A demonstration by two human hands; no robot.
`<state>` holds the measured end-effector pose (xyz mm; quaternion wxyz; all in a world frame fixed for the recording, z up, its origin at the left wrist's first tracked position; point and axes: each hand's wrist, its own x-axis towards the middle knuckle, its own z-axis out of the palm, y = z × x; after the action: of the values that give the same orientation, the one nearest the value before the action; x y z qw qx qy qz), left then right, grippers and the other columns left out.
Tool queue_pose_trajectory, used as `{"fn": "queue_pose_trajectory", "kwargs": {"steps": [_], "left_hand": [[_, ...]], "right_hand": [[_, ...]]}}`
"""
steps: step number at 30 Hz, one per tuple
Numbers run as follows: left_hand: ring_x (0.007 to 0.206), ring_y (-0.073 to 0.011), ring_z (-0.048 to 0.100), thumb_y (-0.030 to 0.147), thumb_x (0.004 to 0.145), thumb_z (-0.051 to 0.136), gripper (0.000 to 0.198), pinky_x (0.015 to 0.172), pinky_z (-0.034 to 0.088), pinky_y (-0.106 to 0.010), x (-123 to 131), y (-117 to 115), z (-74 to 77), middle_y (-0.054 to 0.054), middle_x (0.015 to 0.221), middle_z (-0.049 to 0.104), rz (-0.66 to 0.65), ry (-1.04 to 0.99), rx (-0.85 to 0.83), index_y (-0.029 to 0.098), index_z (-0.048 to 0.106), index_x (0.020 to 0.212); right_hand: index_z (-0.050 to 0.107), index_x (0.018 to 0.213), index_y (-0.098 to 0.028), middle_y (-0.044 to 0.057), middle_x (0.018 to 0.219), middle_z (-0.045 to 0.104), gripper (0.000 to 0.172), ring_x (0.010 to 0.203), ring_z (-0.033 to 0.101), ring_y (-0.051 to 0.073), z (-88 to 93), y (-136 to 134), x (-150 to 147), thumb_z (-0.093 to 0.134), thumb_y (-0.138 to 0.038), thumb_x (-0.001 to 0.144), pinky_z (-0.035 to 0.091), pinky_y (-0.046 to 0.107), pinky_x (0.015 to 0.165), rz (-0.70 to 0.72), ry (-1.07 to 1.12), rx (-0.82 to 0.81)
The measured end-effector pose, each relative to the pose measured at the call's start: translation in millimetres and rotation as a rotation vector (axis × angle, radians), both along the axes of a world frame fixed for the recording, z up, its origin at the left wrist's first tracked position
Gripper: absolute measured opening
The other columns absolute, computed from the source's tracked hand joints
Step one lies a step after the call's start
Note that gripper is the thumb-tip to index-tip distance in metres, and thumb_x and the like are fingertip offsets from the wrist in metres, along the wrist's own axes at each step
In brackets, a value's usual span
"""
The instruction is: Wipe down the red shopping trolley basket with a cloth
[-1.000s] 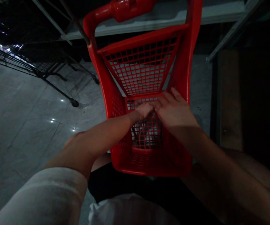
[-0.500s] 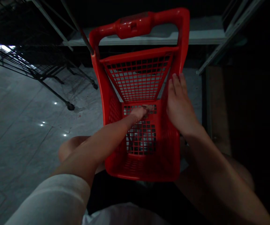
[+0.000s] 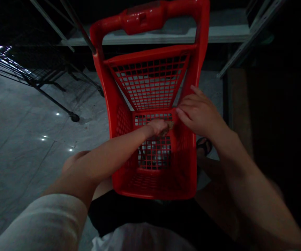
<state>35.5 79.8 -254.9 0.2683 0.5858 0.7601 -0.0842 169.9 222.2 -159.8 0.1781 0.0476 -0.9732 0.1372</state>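
A red plastic shopping basket (image 3: 119,115) with a mesh bottom and a red handle (image 3: 145,15) stands on end in front of me, resting against my lap. My left hand (image 3: 158,126) reaches inside it, fingers closed on a small brownish thing (image 3: 170,124) I cannot make out, against the mesh. My right hand (image 3: 200,113) is on the basket's right wall, fingers bent and curled over the rim close to the left hand. The light is dim.
A grey tiled floor (image 3: 22,139) lies to the left, with a dark metal rack on wheels (image 3: 43,76) at the back left. A pale shelf board (image 3: 218,31) runs behind the basket. A sandalled foot (image 3: 204,144) shows by the basket's right side.
My right hand slid down from higher on the basket's right wall toward the left hand, its fingers now bent. The basket shifted slightly left. The left hand stays inside.
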Motion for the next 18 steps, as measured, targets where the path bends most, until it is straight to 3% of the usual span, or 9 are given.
{"fn": "queue_pose_trajectory", "kwargs": {"steps": [2, 5, 7, 10, 14, 16, 18], "left_hand": [[0.107, -0.0238, 0.076, 0.025, 0.099, 0.072, 0.015, 0.095, 0.06, -0.034, -23, -1, -0.3, -0.01, 0.11, 0.079, 0.071, 0.053, -0.03, 0.015, 0.078, 0.108], [0.111, -0.0235, 0.074, 0.038, 0.104, 0.071, 0.031, 0.098, 0.063, -0.044, -42, -10, -3.0, -0.01, 0.124, 0.074, 0.178, 0.117, -0.034, 0.015, 0.071, 0.125], [0.109, -0.0238, 0.075, 0.035, 0.105, 0.068, 0.035, 0.096, 0.063, -0.043, -37, -17, -4.4, -0.011, 0.125, 0.074, 0.206, 0.12, -0.016, 0.015, 0.067, 0.134], [0.108, -0.0255, 0.077, 0.016, 0.103, 0.059, 0.037, 0.091, 0.059, -0.034, -9, -24, -3.0, -0.019, 0.124, 0.077, 0.161, 0.083, 0.032, 0.008, 0.064, 0.139], [0.097, -0.0182, 0.077, 0.015, 0.096, 0.065, 0.022, 0.081, 0.052, -0.024, 20, -24, 3.9, -0.008, 0.109, 0.082, -0.007, -0.072, 0.04, 0.019, 0.079, 0.113], [0.094, -0.0175, 0.076, 0.017, 0.092, 0.07, 0.014, 0.08, 0.051, -0.024, 15, -19, 5.2, -0.004, 0.101, 0.082, -0.042, -0.115, 0.026, 0.022, 0.081, 0.099], [0.097, -0.02, 0.076, 0.016, 0.09, 0.071, 0.015, 0.084, 0.052, -0.026, -2, -14, 3.6, -0.005, 0.099, 0.081, -0.006, -0.101, 0.013, 0.021, 0.083, 0.097]], "right_hand": [[0.07, 0.075, -0.03, 0.006, 0.082, 0.074, 0.042, 0.095, 0.072, 0.027, -3.4, 10, 1, 0.043, -0.034, 0.106, 0.045, 0.06, 0.124, 0.061, 0.02, 0.0], [0.061, 0.067, -0.029, 0.004, 0.073, 0.067, 0.046, 0.086, 0.069, 0.025, -10.3, 17, 2, 0.039, -0.035, 0.107, 0.049, 0.056, 0.117, 0.081, 0.097, -0.024], [0.056, 0.065, -0.029, 0.004, 0.07, 0.065, 0.046, 0.082, 0.067, 0.024, -13.9, 15, 0, 0.038, -0.035, 0.107, 0.049, 0.055, 0.115, 0.074, 0.139, -0.035], [0.051, 0.064, -0.029, 0.003, 0.069, 0.065, 0.044, 0.08, 0.065, 0.024, -16.1, 11, -2, 0.038, -0.033, 0.106, 0.049, 0.053, 0.114, 0.092, 0.146, -0.041], [0.049, 0.065, -0.03, 0.003, 0.07, 0.065, 0.043, 0.082, 0.066, 0.024, -14.0, 8, -3, 0.037, -0.034, 0.105, 0.05, 0.052, 0.114, 0.117, 0.146, -0.045], [0.05, 0.065, -0.03, 0.003, 0.072, 0.066, 0.044, 0.086, 0.067, 0.025, -12.1, 7, -2, 0.035, -0.037, 0.106, 0.048, 0.053, 0.117, 0.097, 0.101, -0.047], [0.053, 0.066, -0.031, 0.004, 0.075, 0.069, 0.045, 0.092, 0.068, 0.026, -10.1, 5, -1, 0.034, -0.04, 0.106, 0.044, 0.055, 0.122, 0.059, 0.022, -0.054]]}}
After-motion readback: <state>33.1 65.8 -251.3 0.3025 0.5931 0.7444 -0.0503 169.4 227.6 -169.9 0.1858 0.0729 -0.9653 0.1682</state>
